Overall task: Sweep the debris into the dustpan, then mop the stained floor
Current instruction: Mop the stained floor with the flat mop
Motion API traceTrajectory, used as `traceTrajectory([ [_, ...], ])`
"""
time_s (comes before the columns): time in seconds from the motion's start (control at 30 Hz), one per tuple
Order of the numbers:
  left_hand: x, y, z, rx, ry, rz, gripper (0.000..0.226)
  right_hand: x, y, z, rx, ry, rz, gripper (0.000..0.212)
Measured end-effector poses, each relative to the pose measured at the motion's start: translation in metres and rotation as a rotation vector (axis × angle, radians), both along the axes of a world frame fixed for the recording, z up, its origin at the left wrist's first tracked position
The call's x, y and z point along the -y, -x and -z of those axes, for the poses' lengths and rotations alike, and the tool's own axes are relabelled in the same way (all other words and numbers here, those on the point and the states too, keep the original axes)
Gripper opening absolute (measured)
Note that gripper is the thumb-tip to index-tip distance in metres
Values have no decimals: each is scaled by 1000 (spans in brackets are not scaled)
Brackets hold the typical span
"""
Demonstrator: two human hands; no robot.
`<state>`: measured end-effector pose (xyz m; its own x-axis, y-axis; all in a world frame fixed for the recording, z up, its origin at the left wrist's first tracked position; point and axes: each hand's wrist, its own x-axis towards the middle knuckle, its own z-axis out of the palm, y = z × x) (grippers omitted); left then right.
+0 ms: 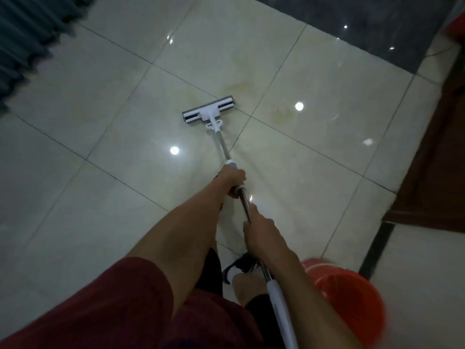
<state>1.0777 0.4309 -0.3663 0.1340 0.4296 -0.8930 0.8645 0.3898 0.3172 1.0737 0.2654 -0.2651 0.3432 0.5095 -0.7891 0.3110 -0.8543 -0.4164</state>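
Both hands are wrapped tight around the mop handle (232, 172) — the left hand (232, 181) further down the shaft toward the head, fingers closed over the metal just below a white collar, and the right hand (260, 227) closer to the body, clamped on the same shaft above the thick white grip at the near end. Out past the left hand the shaft runs straight ahead and down to the mop head (208, 110), a flat white-and-dark bar lying crosswise on the pale floor tiles (100, 122), seemingly pressed flat. Just beyond the head, and a little to the right of it, yellowish-brown stains (239, 85) mark the tiles; a second faint patch (281, 114) sits to the right of the head, near a bright ceiling-light reflection. Behind the right hand, close to the person's right side, stands an orange bucket (352, 293), blurred. No dustpan or loose debris is in view, so the sweeping looks done and this is the mopping step. The next move would call for pushing the head forward over the nearer stain — pressure kept through the lower hand, the upper hand steering — then working rightward to the second patch
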Motion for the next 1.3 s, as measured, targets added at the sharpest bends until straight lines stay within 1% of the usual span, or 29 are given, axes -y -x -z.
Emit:
traceTrajectory([
  [0.17,60,-10,-6,-8,71,68,22,61,2,-14,13,18,84,48],
  [0.3,87,-16,-7,2,107,127,19,86,8,-28,18,-11,170,49],
  [0.37,82,-18,-5,11,80,119,21,80,8,-29,16,-38,224,52],
  [0.43,70,-17,-4,13,41,100,24,66,9,-26,25,-52,240,54],
  [0.57,34,-21,4,19,2,83,23,27,7,-20,13,-67,271,52],
  [0.7,-13,-39,14,44,-1,82,24,-19,-11,-10,9,-85,284,53],
  [0.83,-82,-69,24,60,-1,108,20,-84,-34,3,9,-100,293,52],
  [0.93,-145,-91,38,79,-14,106,25,-149,-55,14,23,-99,305,50],
  [1.0,-189,-108,46,95,-16,141,27,-197,-68,22,37,-86,337,50],
  [1.1,-257,-133,55,114,-8,175,26,-270,-89,30,71,-66,384,49],
  [1.2,-324,-161,56,138,-39,179,24,-343,-115,40,74,-56,423,50],
  [1.3,-373,-179,53,162,-76,178,23,-398,-132,44,75,-44,448,49],
])
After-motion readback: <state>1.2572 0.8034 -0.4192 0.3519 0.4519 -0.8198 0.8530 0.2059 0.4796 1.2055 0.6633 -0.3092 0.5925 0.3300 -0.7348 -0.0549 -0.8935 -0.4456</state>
